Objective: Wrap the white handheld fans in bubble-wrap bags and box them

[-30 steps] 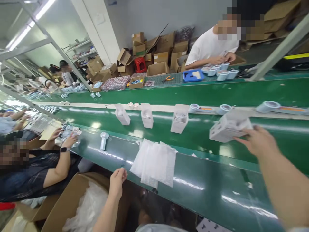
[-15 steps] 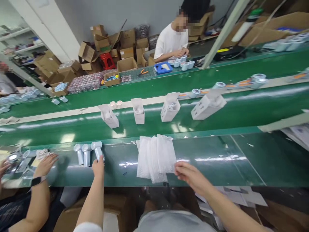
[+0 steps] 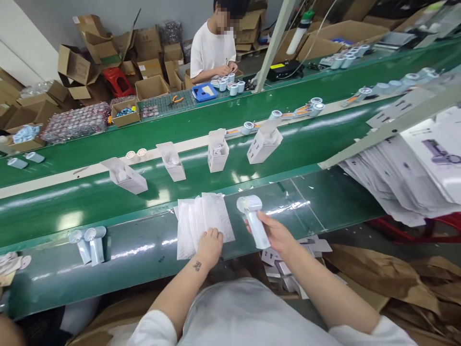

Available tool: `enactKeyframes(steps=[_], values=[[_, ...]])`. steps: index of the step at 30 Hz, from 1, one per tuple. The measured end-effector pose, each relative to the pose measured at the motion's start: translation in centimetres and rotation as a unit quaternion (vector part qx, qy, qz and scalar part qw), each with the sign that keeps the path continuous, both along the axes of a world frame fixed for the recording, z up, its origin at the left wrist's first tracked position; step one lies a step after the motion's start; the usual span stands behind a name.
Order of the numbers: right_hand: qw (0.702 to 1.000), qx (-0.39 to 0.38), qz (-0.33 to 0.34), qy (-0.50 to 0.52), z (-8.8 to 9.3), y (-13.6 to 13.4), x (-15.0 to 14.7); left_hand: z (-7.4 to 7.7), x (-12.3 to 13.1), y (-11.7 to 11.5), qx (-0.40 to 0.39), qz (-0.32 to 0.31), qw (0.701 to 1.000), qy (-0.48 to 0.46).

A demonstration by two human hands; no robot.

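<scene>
My right hand is closed around the handle of a light blue handheld fan, held up above the bench with its round head at the top. Beneath my left hand lies a stack of translucent bubble-wrap bags. The fingers of that hand are curled onto the lower right part of the stack, and their tips are partly hidden. Two more handheld fans lie side by side on the bench to the left.
Several open white boxes stand on the green conveyor beyond the bench. Flat printed cartons are stacked at the right. A co-worker sits across the line, near a blue tray.
One fan has left the group on the left and is now in my right hand. My left hand has moved right, from that fan to the bubble-wrap bags. The view has shifted right.
</scene>
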State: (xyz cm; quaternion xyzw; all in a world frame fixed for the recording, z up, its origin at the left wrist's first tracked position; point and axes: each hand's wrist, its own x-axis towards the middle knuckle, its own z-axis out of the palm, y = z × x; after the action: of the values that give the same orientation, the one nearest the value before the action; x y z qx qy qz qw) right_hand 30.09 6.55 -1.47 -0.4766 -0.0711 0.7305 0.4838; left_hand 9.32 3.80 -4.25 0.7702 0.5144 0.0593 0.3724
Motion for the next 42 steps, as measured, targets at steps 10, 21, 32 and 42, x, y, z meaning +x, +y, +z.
enactKeyframes(steps=[10,21,32,42], values=[[0.955,-0.057,0.252,0.147,0.3,-5.4,2.3,1.8,1.8,2.4,-0.014,0.06,0.997,-0.045],[0.979,-0.023,0.202,0.008,0.0,-5.6,1.5,4.4,2.8,-0.1,-0.026,0.295,0.904,-0.308],[0.998,0.007,0.057,0.004,3.7,-6.9,-0.5,6.0,2.0,0.5,0.317,0.007,0.92,-0.228],[0.996,-0.024,-0.073,0.047,8.6,-10.0,-0.8,10.3,4.8,-2.4,0.311,-0.203,0.876,-0.307]])
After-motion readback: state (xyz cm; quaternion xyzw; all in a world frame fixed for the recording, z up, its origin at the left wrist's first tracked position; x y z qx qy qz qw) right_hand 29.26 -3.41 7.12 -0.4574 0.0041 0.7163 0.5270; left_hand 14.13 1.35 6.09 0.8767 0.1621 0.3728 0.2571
